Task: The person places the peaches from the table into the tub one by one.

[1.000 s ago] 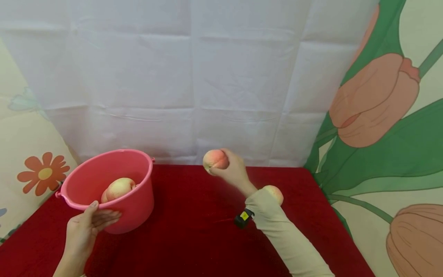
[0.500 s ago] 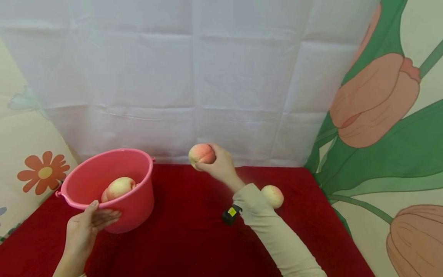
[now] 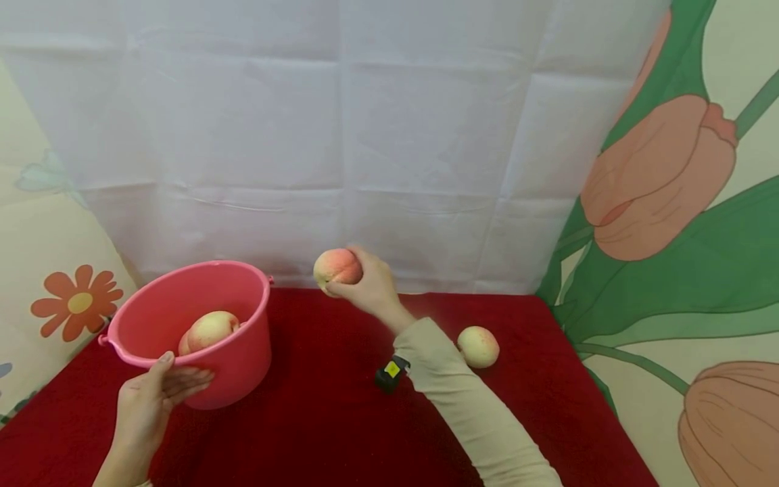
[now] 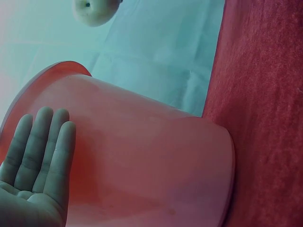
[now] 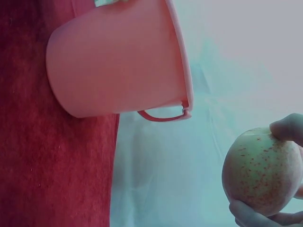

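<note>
My right hand point(image 3: 372, 283) holds a pale yellow and red peach point(image 3: 337, 266) above the table's back part, thumb and fingers around it. In the right wrist view the same peach point(image 5: 262, 171) shows red speckles. A pink bucket point(image 3: 240, 368) stands at the left, with peaches point(image 3: 211, 329) inside; the front wall hides part of them. My left hand point(image 3: 146, 406) lies at the bucket's near side, thumb at the rim and the other fingers straight along the outer wall. The left wrist view shows these fingers point(image 4: 42, 151) extended before the bucket.
Another peach point(image 3: 478, 347) rests on the red cloth point(image 3: 316, 419), to the right of my right forearm. A white sheet point(image 3: 426, 135) hangs behind the table. The bucket's handle point(image 5: 163, 118) hangs on its side in the right wrist view.
My right hand has carried its peach leftward and slightly up, toward the bucket. The peach on the cloth now shows fully beside the sleeve. My left hand and the bucket stay put.
</note>
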The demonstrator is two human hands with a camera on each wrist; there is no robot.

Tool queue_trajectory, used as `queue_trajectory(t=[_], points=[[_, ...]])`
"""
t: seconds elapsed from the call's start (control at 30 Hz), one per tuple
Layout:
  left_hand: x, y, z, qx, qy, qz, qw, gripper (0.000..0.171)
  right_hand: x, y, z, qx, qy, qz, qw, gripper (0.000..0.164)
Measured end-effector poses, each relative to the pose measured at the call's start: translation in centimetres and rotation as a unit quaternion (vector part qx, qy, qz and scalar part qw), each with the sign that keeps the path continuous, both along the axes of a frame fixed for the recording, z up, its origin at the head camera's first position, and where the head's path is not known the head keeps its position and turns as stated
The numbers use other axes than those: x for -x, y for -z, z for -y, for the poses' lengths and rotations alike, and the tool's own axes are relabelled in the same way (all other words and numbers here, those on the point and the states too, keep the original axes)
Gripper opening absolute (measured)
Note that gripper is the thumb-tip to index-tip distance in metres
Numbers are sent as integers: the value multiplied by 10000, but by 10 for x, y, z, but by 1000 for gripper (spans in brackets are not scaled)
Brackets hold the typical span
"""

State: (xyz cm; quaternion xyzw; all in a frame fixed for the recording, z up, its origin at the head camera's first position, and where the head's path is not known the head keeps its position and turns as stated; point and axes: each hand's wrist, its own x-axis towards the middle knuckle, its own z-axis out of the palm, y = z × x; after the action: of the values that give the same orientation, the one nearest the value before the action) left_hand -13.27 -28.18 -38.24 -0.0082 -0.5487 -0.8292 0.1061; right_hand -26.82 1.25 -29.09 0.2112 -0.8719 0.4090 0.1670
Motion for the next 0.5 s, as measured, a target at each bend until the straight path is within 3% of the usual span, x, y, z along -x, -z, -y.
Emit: queue_trajectory(t=[0.1,0.27,0.37,0.43,0.5], points=[[5,11,8,70,-74,41,9999,40,-1,-2,5,-57,-16,-10,10000,61],[26,53,40,316,14,50,9995,39,-4,-4,13,-49,-53,53,10000,62],[34,67,51,271,90,27,9996,40,-5,-6,17,11,-118,71,9999,61],[35,69,53,287,105,49,9995,40,-6,-6,20,42,-151,85,9998,61],[31,62,47,248,10,93,9996,40,-7,-6,23,51,-167,63,9998,61]])
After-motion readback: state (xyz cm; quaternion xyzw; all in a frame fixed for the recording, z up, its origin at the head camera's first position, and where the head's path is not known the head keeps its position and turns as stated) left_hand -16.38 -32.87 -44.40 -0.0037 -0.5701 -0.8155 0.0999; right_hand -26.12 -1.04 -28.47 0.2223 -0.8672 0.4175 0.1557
